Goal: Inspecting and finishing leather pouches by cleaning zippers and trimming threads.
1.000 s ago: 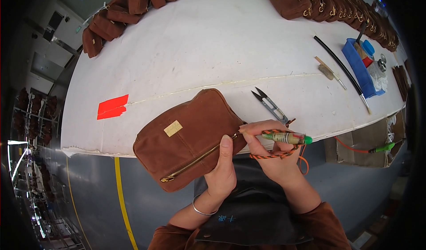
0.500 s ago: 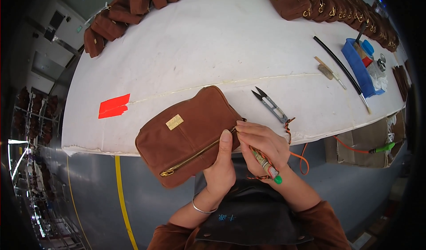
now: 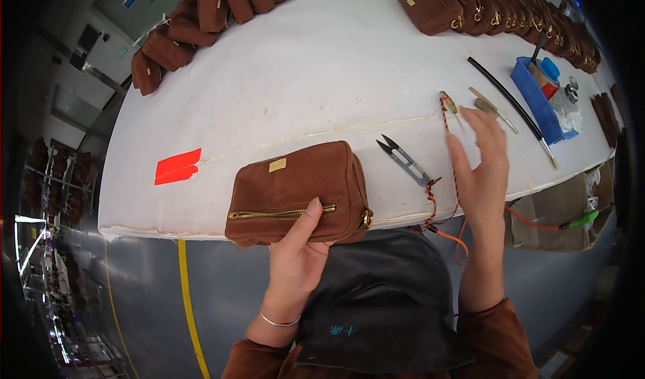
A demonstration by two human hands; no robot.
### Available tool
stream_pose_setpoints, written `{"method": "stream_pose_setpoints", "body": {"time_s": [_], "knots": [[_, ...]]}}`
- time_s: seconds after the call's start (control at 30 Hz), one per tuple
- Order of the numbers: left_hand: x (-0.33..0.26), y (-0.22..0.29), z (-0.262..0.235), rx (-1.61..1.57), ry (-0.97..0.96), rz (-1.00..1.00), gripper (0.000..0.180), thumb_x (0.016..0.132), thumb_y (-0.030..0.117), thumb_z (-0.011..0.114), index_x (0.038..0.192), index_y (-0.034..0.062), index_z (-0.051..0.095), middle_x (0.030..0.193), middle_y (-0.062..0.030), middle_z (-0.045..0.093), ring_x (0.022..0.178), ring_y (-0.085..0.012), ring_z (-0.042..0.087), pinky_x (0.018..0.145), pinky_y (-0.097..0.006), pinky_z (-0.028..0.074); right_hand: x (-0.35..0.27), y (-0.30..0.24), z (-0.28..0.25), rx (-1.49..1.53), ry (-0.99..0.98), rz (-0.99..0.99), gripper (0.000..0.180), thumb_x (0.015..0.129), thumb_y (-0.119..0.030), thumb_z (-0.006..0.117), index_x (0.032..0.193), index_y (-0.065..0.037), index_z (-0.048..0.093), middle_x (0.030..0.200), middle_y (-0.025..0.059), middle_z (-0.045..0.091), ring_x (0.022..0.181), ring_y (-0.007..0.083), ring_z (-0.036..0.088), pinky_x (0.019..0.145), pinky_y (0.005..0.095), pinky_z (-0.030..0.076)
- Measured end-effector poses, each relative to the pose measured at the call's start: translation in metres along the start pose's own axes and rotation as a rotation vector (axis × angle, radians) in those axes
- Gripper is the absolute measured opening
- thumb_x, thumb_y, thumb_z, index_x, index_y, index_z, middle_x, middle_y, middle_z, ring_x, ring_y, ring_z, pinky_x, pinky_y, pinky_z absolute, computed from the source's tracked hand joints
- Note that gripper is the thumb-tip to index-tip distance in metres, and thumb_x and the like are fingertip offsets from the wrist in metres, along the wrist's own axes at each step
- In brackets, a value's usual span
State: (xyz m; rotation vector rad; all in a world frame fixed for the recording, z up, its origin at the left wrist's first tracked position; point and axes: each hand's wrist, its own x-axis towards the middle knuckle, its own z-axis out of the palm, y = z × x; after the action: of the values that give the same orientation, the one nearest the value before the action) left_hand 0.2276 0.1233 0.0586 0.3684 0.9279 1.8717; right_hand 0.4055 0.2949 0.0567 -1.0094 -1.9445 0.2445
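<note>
A brown pouch bag (image 3: 289,184) with a gold metal label and a brass zipper is gripped in my left hand (image 3: 299,244), the thumb over its front and the fingers hidden underneath. A brass ring hangs at its right end. My right hand (image 3: 485,160) is raised over the table with thumb and fingers apart, holding nothing. Just beyond its fingertips is a small tool with a pale green handle (image 3: 449,103), tied to a braided cord. Thread snips (image 3: 405,160) lie between the pouch and my right hand, also on a cord.
Stacks of similar brown bags (image 3: 470,6) line the far right and the far left (image 3: 195,23). A blue bin (image 3: 537,103) with jars stands at right, beside a black-handled brush (image 3: 508,93). Red tape (image 3: 178,166) marks the white table. A cardboard box (image 3: 551,218) sits below the right edge.
My right hand has left the pouch, moved right and away from me, and let go of the small corded tool. The pouch has turned nearly level in my left hand.
</note>
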Motion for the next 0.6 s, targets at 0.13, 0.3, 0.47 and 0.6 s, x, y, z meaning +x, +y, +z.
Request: {"method": "stream_pose_setpoints", "body": {"time_s": [0.13, 0.3, 0.47, 0.6], "knots": [[0.005, 0.023, -0.002, -0.26, -0.146, -0.136, 0.048, 0.099, 0.016, 0.052, 0.142, 0.0023, 0.036, 0.14, -0.0134, 0.048, 0.127, -0.0282, 0.051, 0.106, -0.046, 0.044, -0.001, -0.038, 0.023, 0.961, -0.519, 0.278, 0.043, 0.093, -0.018, 0.063, 0.131, -0.002, 0.053, 0.123, 0.0116, 0.059, 0.113, 0.0201, 0.055, 0.092, 0.0329, 0.046], [0.012, 0.028, -0.005, 0.517, -0.366, 0.274, 0.049, 0.091, 0.017, 0.065, 0.133, -0.0005, 0.048, 0.129, -0.0081, 0.055, 0.117, -0.0168, 0.052, 0.099, -0.035, 0.043, -0.004, -0.056, 0.037, 1.183, -0.518, 0.318, 0.044, 0.096, -0.02, 0.06, 0.133, 0.0, 0.05, 0.116, 0.0099, 0.061, 0.109, 0.0151, 0.057, 0.09, 0.0285, 0.048], [0.01, 0.031, 0.011, 0.665, -0.283, 0.457, 0.033, 0.098, 0.018, 0.054, 0.122, -0.0048, 0.058, 0.122, -0.0087, 0.06, 0.109, -0.0138, 0.056, 0.093, -0.03, 0.046, -0.001, -0.08, 0.024, 1.051, -0.339, 0.209, 0.042, 0.096, -0.019, 0.06, 0.13, 0.004, 0.053, 0.116, 0.0146, 0.063, 0.108, 0.0175, 0.059, 0.079, 0.0283, 0.054], [0.011, 0.041, 0.017, 0.53, -0.185, 0.4, 0.041, 0.105, 0.027, 0.04, 0.118, -0.0063, 0.06, 0.112, -0.0068, 0.065, 0.101, -0.0101, 0.058, 0.09, -0.027, 0.047, -0.004, -0.083, 0.023, 0.972, -0.297, 0.143, 0.042, 0.096, -0.02, 0.06, 0.13, 0.004, 0.053, 0.116, 0.0164, 0.064, 0.108, 0.0195, 0.06, 0.079, 0.0304, 0.055]]}}
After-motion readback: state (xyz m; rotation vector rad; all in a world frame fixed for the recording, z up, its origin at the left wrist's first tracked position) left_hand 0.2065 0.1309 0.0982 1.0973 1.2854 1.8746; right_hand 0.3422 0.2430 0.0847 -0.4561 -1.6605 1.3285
